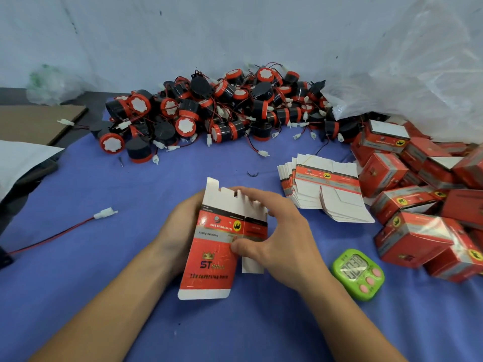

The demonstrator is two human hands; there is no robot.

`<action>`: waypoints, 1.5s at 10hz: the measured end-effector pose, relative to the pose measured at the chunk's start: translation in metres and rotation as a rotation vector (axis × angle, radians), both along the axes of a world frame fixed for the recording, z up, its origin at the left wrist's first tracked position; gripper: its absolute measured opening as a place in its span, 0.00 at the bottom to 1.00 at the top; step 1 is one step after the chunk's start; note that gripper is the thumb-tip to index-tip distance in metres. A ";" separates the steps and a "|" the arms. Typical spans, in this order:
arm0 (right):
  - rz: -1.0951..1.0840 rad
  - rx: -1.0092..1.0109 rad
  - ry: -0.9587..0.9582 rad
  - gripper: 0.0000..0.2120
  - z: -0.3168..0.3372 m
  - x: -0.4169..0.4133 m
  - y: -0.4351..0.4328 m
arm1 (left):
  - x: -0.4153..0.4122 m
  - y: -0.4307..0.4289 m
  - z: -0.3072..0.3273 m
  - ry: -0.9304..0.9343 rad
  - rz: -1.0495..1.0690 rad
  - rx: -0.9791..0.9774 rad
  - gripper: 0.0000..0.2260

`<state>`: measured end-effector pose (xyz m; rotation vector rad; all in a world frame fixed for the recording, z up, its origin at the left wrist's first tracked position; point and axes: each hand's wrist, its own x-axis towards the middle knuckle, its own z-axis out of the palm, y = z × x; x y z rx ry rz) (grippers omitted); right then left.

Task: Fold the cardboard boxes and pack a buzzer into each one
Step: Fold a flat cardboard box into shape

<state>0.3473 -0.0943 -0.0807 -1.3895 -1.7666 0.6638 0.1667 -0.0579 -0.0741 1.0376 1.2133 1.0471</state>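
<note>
Head view: held between both hands, a part-opened cardboard box [222, 239], left hand [180, 231] gripping its left edge, right hand [271, 236] pinching its right panel. Beyond the hands, heaped buzzers [209, 113]. Right of the right hand, stacked flat boxes [324, 186], folded boxes [418, 205], green timer [359, 274].

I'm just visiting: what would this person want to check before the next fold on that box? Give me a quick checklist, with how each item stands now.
1. Both hands on the box: left hand and right hand hold it, ok.
2. End flaps folded in: not ok, they stick out at both ends.
3. Supply of buzzers: pile behind, ok.
4. More flat boxes: stack to the right, ok.
5. Reading on the timer: cannot tell.
</note>
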 end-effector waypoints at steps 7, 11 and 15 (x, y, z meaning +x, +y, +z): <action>-0.018 0.459 0.195 0.14 0.023 -0.002 0.005 | -0.007 0.000 0.013 -0.193 0.321 0.480 0.11; -0.105 0.486 0.135 0.12 0.024 -0.007 0.002 | 0.000 -0.007 0.012 0.112 0.364 0.779 0.11; -0.106 0.288 0.121 0.10 0.002 -0.009 0.013 | 0.005 -0.002 -0.015 0.493 0.322 0.749 0.08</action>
